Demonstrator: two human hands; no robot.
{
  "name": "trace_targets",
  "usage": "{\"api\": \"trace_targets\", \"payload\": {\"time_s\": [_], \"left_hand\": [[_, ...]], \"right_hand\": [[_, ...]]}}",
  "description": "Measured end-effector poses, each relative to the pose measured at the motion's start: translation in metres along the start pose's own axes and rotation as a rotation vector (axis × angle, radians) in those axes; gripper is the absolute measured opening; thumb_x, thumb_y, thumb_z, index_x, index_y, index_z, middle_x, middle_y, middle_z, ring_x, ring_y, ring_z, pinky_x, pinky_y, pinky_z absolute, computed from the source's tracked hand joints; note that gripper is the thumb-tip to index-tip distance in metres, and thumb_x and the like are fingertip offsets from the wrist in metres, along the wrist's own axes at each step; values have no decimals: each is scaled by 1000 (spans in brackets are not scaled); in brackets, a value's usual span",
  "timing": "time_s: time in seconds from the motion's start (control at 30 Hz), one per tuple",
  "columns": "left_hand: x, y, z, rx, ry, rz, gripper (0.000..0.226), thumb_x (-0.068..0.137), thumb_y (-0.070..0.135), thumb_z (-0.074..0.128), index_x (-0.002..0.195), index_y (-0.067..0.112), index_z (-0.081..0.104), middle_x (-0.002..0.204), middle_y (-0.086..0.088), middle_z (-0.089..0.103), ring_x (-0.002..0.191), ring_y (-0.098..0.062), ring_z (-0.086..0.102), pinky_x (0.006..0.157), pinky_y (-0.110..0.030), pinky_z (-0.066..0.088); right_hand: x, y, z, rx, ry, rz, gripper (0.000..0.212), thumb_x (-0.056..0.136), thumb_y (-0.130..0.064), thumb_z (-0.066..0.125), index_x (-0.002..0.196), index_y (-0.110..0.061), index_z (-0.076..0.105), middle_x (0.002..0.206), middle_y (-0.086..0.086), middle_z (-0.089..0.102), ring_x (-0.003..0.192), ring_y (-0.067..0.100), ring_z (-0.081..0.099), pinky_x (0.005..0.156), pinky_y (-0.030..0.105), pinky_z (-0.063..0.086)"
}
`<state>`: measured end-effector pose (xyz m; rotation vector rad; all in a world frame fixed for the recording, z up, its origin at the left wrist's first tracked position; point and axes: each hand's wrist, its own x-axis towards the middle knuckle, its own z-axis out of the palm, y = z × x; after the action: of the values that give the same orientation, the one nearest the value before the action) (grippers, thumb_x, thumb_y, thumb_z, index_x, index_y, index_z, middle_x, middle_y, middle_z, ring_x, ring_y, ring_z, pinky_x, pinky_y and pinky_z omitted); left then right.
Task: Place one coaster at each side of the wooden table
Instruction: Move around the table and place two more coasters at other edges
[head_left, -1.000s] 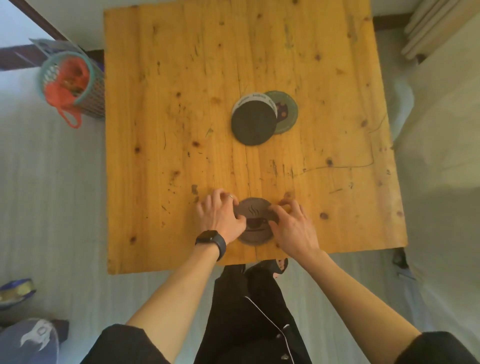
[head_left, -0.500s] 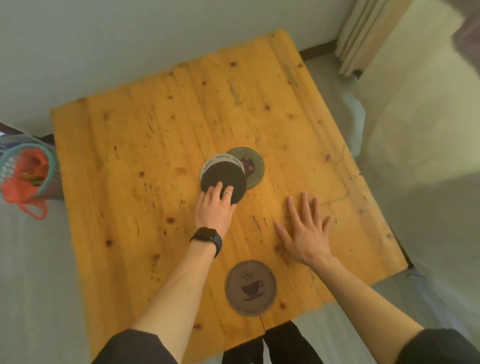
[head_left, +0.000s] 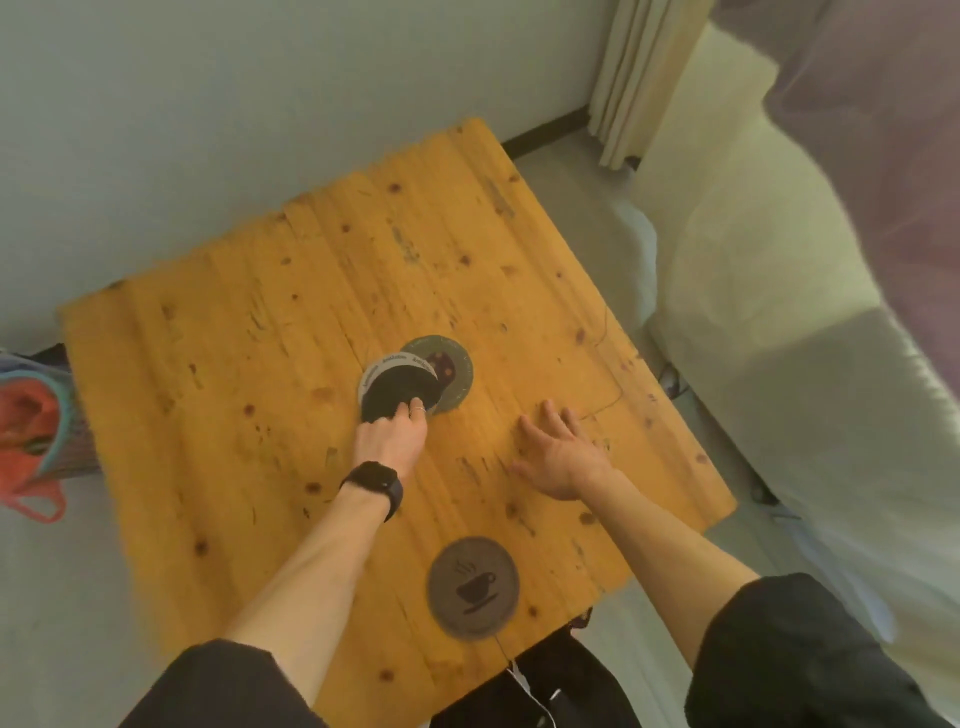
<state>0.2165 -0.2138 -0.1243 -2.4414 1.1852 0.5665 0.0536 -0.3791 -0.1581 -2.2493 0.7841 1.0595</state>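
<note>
Coasters: four round ones show on the wooden table (head_left: 249, 395)
Coaster with cup motif (head_left: 472, 586): lies flat near the middle of the near edge, apart from both hands; judged as one side served
Central pile: three coasters overlapping near the table's middle, not squared up
Black coaster (head_left: 400, 396): top of the pile, plain dark face
White-rimmed coaster (head_left: 382, 366): directly beneath the black one, only a lettered crescent showing
Green coaster (head_left: 457, 371): lowest, offset toward the right, partly covered
Left hand (head_left: 390, 439): fingertips resting on the near rim of the black coaster, fingers curled loosely; contact only, nothing lifted
Right hand (head_left: 563, 454): flat on bare wood to the right of the pile, fingers spread wide, holding nothing
Watch (head_left: 373, 483): dark band on the left wrist
Progress: one of four sides appears done; three coasters remain in the pile for the left, far and right sides
Step in hand: judged to be taking the black coaster off the pile
Basket (head_left: 31, 431): at the left of the frame beside the table, red and teal, cut off by the frame edge
Hard to make out: lettering on the white rim is too blurred to read; the picture on the green coaster is partly covered; motion blur softens the table's far edge
Hidden: whether any further coaster sits under the pile cannot be told
Cut off: both upper arms, in dark sleeves, run out of the bottom of the frame
</note>
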Motion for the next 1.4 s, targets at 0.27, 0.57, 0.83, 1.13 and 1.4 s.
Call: {"api": "trace_targets", "payload": {"time_s": [0.27,0.57,0.83,1.13,1.4], "left_hand": [[-50,44,-91,-844,363,-102,36,103,22,39,135,14,54,115,-10,70,95,-32,66,64,-33,48],[-71,195,-119,-1587,-184,-61,27,102,17,43,122,16,60,111,-6,67,93,-27,67,68,-34,58],[-41,324,-141,-1505,-308,-141,24,97,12,50,118,16,60,97,-5,65,76,-17,60,66,-30,50],[-5,410,-199,-898,-39,170,19,85,41,66,101,32,72,99,13,72,94,-7,64,79,-25,52],[31,402,-194,-1650,-91,-270,19,88,26,70,105,18,69,94,7,70,89,-11,64,63,-22,49]], "right_hand": [[-100,29,-28,1089,114,0,71,90,-69,49,149,-30,42,155,-5,42,140,21,42,115,41,34],[-206,138,-30,1786,351,25,58,91,-43,68,140,-23,46,123,3,70,107,24,71,95,46,54],[-216,263,-57,1490,484,73,23,96,-17,64,117,-25,65,94,5,76,85,20,73,70,33,60],[-201,363,-113,949,397,-70,20,90,-28,70,109,-34,74,91,-11,73,88,5,69,84,31,57],[-153,374,-175,1168,379,-68,23,85,-34,78,103,-20,74,93,-1,78,89,17,73,72,33,57]]}}
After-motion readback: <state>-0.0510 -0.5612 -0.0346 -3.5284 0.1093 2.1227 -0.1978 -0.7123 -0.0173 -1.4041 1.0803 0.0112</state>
